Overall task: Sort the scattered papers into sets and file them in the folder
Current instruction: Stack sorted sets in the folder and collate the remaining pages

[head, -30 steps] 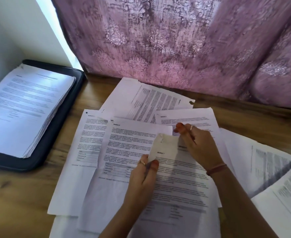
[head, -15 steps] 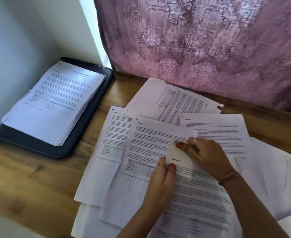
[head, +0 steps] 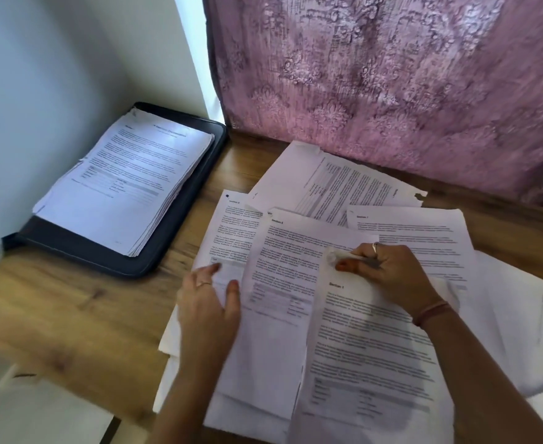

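The scattered papers (head: 344,277) fan out across the right half of the table (head: 71,315), overlapping one another, and you're right in the middle of them. Your right hand (head: 388,274) has its grip on the top left corner of the "Section 1" sheet (head: 366,347), thumb and fingers pinching that corner so it curls up off the pile, while the rest of the sheet lies flat under your forearm, running down toward you. Your left hand (head: 207,302) is released, fingers relaxed and spread, resting on the sheets at the left side of the spread, just beside the "Section 5" page (head: 283,283). That page lies between your two hands, partly under the "Section 1" sheet. Behind it, another printed sheet (head: 337,184) is turned sideways with a torn corner, touching the foot of the pink patterned curtain (head: 392,91). More white pages trail off to the right edge.

Well apart to the left, the dark folder (head: 110,254) lies open on the table in the corner against the pale wall (head: 55,75), and a thick stack of filed papers (head: 129,184) sits on it, squared up fairly neatly, its top page printed side up. A strip of bare wood separates the folder from the loose sheets.
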`<state>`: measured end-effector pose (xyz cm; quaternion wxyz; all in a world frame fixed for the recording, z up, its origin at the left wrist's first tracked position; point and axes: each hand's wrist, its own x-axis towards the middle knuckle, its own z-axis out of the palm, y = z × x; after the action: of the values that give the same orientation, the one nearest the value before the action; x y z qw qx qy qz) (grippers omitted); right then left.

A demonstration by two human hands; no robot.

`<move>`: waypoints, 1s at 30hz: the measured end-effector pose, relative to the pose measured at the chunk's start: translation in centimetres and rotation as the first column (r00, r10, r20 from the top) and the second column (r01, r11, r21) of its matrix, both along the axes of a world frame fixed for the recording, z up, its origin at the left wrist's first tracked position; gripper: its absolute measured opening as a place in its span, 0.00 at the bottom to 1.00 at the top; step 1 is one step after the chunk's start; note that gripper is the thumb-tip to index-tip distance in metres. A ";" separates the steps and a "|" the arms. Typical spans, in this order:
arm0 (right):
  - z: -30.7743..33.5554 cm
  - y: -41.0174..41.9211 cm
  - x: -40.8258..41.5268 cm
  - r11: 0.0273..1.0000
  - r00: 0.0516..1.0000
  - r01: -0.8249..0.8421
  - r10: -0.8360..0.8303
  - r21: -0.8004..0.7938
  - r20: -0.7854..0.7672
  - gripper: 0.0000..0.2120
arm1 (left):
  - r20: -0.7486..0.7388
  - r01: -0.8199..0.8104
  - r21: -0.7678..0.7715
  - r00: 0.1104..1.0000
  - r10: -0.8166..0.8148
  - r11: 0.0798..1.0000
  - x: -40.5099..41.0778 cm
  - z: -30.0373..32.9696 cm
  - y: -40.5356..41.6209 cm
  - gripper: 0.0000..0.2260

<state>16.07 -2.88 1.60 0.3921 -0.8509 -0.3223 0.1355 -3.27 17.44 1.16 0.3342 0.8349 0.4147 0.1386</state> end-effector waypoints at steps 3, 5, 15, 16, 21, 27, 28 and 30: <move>0.1 1.0 -0.5 0.999 0.999 -0.047 0.047 -0.005 -0.013 0.17 | -0.421 -0.115 -0.023 0.902 0.095 0.993 -1.1 -0.2 1.9 0.32; 0.2 1.9 -1.2 0.998 0.998 -0.069 0.069 0.002 -0.015 0.17 | -0.509 -0.101 -0.024 0.858 0.075 0.995 -1.7 -0.2 2.1 0.36; -0.8 3.9 -2.3 0.998 0.995 -0.052 0.050 -0.025 -0.085 0.19 | 0.077 -0.078 -0.553 0.987 0.144 0.829 -4.0 1.9 4.4 0.15; -0.9 4.0 -2.4 0.998 0.995 -0.051 0.049 -0.023 -0.090 0.19 | 0.107 -0.027 -0.643 0.986 0.124 0.765 -4.4 2.0 4.5 0.17; -0.9 4.9 -2.9 0.997 0.995 -0.062 0.059 -0.037 -0.075 0.19 | 0.080 0.154 -0.535 0.988 -0.132 0.831 -4.3 1.2 3.5 0.10; -1.5 5.5 -2.8 0.993 0.995 -0.091 0.094 -0.073 0.034 0.17 | -0.226 0.242 -0.180 0.933 -0.279 0.954 -1.9 -0.5 0.3 0.19; -1.7 5.5 -2.7 0.992 0.993 -0.096 0.101 -0.084 0.059 0.16 | -0.242 0.240 -0.176 0.929 -0.278 0.955 -1.7 -0.6 -0.1 0.21; -2.1 5.5 -2.5 0.991 0.991 -0.097 0.105 -0.093 0.080 0.14 | -0.282 0.251 -0.181 0.913 -0.295 0.951 -1.5 -1.1 -0.5 0.24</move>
<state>13.56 2.64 -0.47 0.3324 -0.8550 -0.3751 0.1332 -4.75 16.90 0.10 0.3401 0.8703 0.3492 -0.0701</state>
